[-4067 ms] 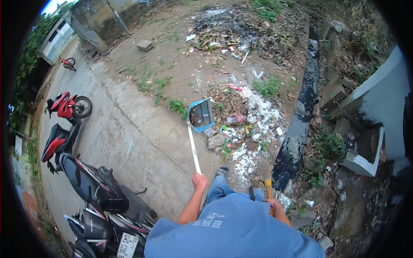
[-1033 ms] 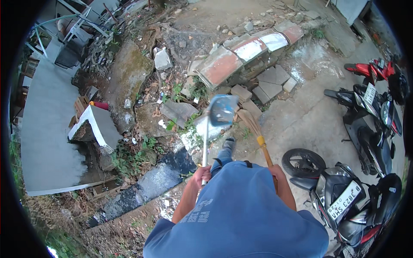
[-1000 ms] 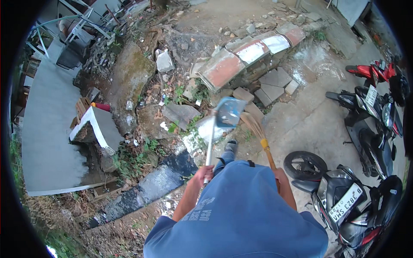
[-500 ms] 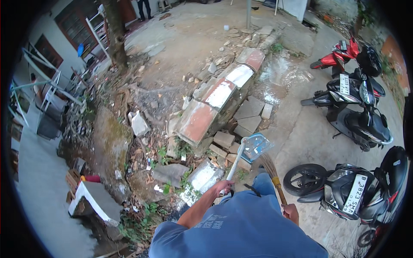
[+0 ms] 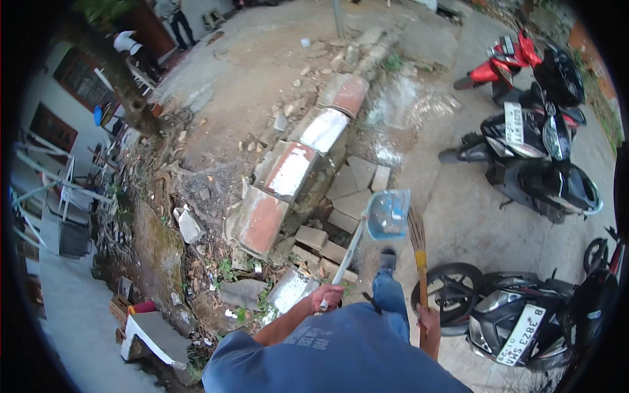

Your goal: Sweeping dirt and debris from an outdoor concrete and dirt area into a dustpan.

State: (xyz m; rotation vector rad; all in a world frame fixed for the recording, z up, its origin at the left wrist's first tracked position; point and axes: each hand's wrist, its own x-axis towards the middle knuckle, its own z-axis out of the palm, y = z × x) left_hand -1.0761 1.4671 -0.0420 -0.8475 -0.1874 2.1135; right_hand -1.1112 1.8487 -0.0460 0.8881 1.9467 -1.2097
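Head view: your left hand [image 5: 327, 298] is closed around the lower end of a white handle, and at the far end of that handle sits a blue dustpan [image 5: 386, 214], raised and tilted out in front of your leg. Your right hand [image 5: 429, 322] is wrapped around the yellow-banded shaft of a stick broom [image 5: 417, 243]; its brown bristles point up and away, just beside the right edge of the dustpan. Both grips look fully closed on their handles. The pan hangs over grey concrete pavement [image 5: 458, 203], near loose flat paving slabs [image 5: 354, 187]. To the left of the pan lies a toppled brick wall section [image 5: 291, 173] with red and white plastered faces, rubble and weeds around it. To your right stand parked motorbikes [image 5: 531, 157], the nearest one's front wheel [image 5: 452, 301] close to your right hand.
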